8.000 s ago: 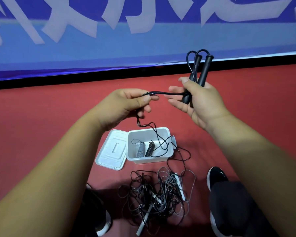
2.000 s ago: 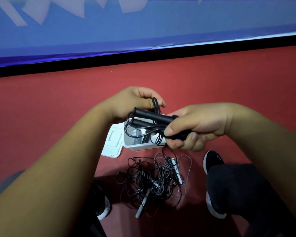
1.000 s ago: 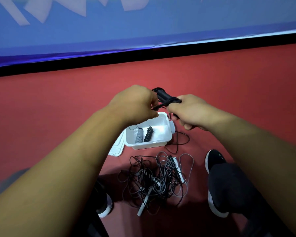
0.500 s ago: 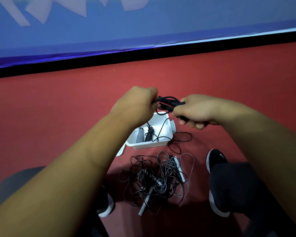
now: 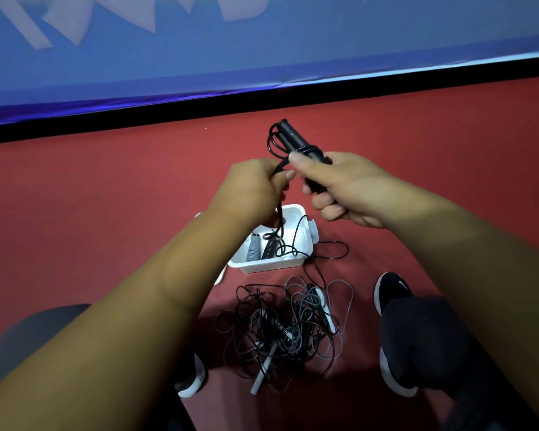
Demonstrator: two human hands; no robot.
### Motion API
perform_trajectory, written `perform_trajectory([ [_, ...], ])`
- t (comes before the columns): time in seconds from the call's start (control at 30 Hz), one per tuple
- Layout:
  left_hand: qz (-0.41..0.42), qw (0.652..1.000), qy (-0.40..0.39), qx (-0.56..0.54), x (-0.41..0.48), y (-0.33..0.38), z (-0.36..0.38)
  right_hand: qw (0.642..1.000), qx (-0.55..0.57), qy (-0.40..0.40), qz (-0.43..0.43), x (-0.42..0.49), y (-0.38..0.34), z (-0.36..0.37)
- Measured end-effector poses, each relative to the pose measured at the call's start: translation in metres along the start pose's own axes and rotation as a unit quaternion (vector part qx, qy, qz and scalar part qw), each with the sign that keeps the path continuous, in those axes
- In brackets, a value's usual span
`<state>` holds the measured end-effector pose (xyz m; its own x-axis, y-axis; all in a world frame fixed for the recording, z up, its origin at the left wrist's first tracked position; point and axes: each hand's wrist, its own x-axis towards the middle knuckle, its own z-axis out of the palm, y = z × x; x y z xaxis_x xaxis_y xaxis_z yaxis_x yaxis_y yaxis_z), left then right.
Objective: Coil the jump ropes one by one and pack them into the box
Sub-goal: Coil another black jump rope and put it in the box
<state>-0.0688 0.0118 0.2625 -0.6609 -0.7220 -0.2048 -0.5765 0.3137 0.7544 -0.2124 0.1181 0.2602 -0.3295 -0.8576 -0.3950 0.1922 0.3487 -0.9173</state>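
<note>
1. Red floor (image 5: 106, 197) with a blue banner (image 5: 262, 51) along the back. The person's black shoe (image 5: 389, 290) is planted on the right.
2. The tangle of ropes (image 5: 280, 325) sits on the floor on the near side of the box, so I'd say there's plenty left to do.
3. The white box (image 5: 271, 266) is open on the floor, right under the hands. It has two ribbed handles (image 5: 252, 248) in it, one grey and one black.
4. The right hand (image 5: 349, 188) is wrapped tight around a pair of black handles (image 5: 296, 141). They're bunched together and pointing up and away, with the thumb pinning a couple of turns of cord. The left hand (image 5: 252, 188) is pinching the cord right next to that thumb.
5. The cord (image 5: 280, 219) drops from the left hand into the box, then spills over its right wall onto the floor.

My read is that this is the wrapping step, early on, since only a few turns are on. The next move is for the left hand to feed the slack round the handles under steady tension while the thumb holds the wraps. The slack looks likely to snag on the stuff in the box on the way up.
</note>
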Motion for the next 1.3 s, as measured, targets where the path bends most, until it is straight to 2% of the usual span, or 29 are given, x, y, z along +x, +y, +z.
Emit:
perform_trajectory([
  [0.1, 0.009, 0.992, -0.035, -0.123, -0.003, 0.006, -0.008, 0.997, 0.069, 0.040, 0.009, 0.000, -0.006, -0.001],
  [0.17, 0.046, 0.987, -0.052, -0.146, -0.005, 0.009, -0.015, 0.993, 0.096, 0.060, 0.020, 0.002, -0.008, -0.001],
  [0.37, 0.126, 0.984, -0.129, -0.010, -0.006, 0.006, -0.027, 0.990, 0.123, 0.050, 0.047, 0.002, -0.013, -0.004],
  [0.43, 0.119, 0.985, -0.121, 0.028, -0.007, 0.004, -0.030, 0.989, 0.127, 0.043, 0.055, 0.000, -0.014, -0.004],
  [0.53, 0.109, 0.991, -0.062, 0.055, -0.007, 0.003, -0.030, 0.987, 0.148, 0.028, 0.058, -0.002, -0.014, -0.005],
  [0.6, 0.090, 0.995, -0.031, 0.022, -0.005, 0.003, -0.027, 0.984, 0.167, 0.019, 0.055, -0.002, -0.015, -0.005],
  [0.7, 0.063, 0.996, -0.027, -0.050, -0.003, 0.004, -0.027, 0.983, 0.179, 0.010, 0.050, -0.001, -0.016, -0.006],
  [0.8, 0.083, 0.994, -0.040, -0.059, -0.002, 0.002, -0.031, 0.983, 0.175, 0.015, 0.051, 0.000, -0.015, -0.007],
  [0.93, 0.151, 0.986, -0.053, 0.048, 0.000, -0.005, -0.035, 0.984, 0.170, 0.032, 0.038, -0.002, -0.016, -0.007],
  [1.0, 0.148, 0.986, -0.082, -0.011, -0.002, -0.005, -0.036, 0.985, 0.167, 0.036, 0.030, -0.003, -0.015, -0.006],
  [1.1, 0.125, 0.968, -0.129, -0.176, -0.005, 0.000, -0.034, 0.983, 0.179, 0.036, 0.024, -0.002, -0.015, -0.006],
  [1.17, 0.099, 0.958, -0.125, -0.237, -0.003, 0.001, -0.030, 0.981, 0.188, 0.038, 0.023, -0.001, -0.017, -0.008],
  [1.23, 0.078, 0.968, -0.094, -0.221, 0.001, -0.001, -0.029, 0.979, 0.196, 0.043, 0.020, 0.000, -0.018, -0.009],
  [1.3, 0.066, 0.986, -0.052, -0.142, 0.005, -0.004, -0.027, 0.979, 0.196, 0.050, 0.016, 0.001, -0.017, -0.007],
])
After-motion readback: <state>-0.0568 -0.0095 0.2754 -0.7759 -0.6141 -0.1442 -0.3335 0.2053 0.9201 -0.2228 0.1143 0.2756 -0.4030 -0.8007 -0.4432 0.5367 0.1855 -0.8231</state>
